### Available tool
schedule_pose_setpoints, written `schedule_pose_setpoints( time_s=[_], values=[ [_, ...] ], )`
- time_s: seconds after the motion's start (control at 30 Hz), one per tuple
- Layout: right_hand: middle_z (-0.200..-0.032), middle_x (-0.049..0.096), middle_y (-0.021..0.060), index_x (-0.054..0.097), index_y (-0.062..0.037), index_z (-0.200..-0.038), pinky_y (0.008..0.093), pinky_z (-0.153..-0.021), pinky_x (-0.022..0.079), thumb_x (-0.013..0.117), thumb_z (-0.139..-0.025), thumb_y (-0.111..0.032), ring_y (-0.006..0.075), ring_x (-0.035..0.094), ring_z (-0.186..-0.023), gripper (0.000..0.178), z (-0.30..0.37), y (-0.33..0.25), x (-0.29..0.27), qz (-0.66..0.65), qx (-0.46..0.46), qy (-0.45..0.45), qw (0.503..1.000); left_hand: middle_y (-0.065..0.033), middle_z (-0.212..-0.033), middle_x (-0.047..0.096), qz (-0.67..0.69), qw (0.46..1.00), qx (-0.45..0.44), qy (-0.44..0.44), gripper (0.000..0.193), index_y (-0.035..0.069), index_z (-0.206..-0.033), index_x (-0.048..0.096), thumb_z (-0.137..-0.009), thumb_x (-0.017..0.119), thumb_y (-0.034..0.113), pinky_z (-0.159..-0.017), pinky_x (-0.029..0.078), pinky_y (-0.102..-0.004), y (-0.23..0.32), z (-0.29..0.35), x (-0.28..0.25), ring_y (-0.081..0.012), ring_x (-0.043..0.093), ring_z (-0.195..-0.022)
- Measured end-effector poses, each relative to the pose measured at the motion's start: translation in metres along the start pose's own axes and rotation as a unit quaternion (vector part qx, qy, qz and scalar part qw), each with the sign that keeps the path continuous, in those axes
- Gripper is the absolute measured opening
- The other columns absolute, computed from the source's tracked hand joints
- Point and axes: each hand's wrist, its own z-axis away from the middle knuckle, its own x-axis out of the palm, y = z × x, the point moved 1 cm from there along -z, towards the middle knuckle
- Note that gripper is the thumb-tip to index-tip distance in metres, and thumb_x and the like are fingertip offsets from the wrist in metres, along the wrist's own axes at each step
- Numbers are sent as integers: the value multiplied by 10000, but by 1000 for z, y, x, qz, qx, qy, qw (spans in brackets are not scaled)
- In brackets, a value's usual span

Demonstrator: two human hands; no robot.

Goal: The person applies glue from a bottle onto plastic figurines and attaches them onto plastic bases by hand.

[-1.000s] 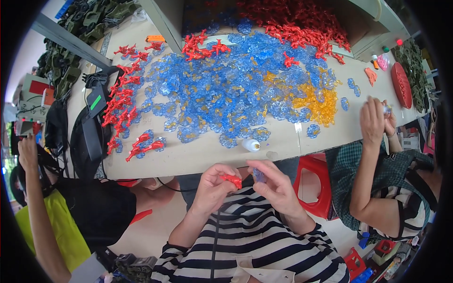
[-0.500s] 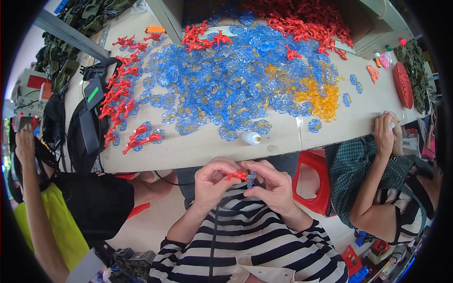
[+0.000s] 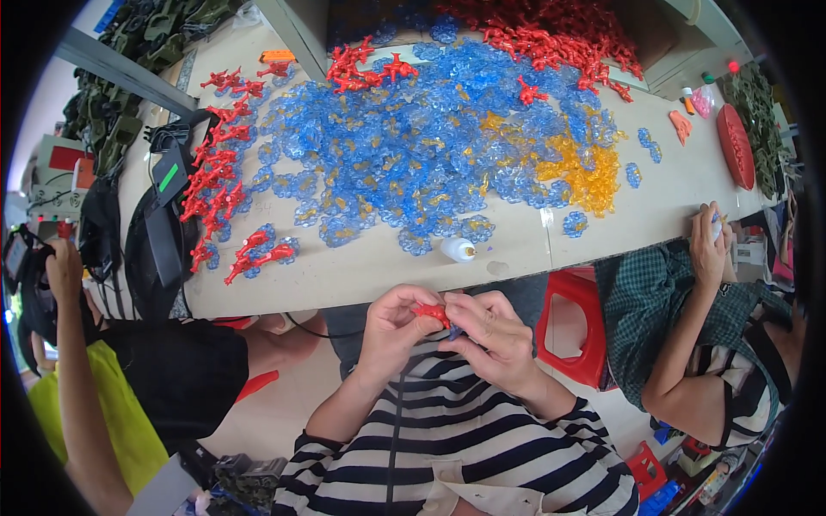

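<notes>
In front of my striped shirt, my left hand (image 3: pixel 389 334) pinches a small red plastic figure (image 3: pixel 432 313) between thumb and fingers. My right hand (image 3: pixel 497 340) grips a translucent blue plastic piece (image 3: pixel 454 331) at the figure's right end. The two parts touch; the fingers hide most of the joint. On the table beyond my hands lies a white squeeze bottle (image 3: pixel 459 249). Behind it spreads a wide heap of translucent blue pieces (image 3: pixel 379 163) with amber bits among them. Finished-looking red figures with blue pieces (image 3: pixel 258 254) lie in rows to the left.
A pile of red figures (image 3: pixel 551 52) fills the back, and yellow translucent parts (image 3: pixel 585 176) lie right of the blue heap. A red dish (image 3: pixel 736 148) stands at the far right. Co-workers sit on both sides. A red stool (image 3: pixel 572 318) is right of me.
My right fingers have closed further over the blue piece, and less of it and the red figure shows. The hands stay together in about the same place.
</notes>
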Motion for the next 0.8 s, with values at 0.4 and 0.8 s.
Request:
schedule_pose_setpoints(
  time_s=[0.4, 0.8],
  values=[
    [-837, 654, 108, 664, 14, -885, 312, -682, 472, 799, -590, -39, 225, 606, -733, 329, 1, -2, -2, -99, 51, 73, 991, -113, -942, 614, 34, 990, 79, -108, 209, 20, -869, 600, -715, 692, -86, -797, 491, -329, -8, -7, -9, -209, 578, -917],
    [-761, 660, 85, 668, 2, -790, 307, -649, 485, 798, -573, -37, 224, 624, -719, 256, -6, -4, -5, -64, 6, 38, 997, -128, -939, 628, 68, 987, 58, -132, 178, 16, -831, 608, -710, 685, -89, -775, 490, -336, -8, -14, -11, -226, 583, -894]
  ],
)
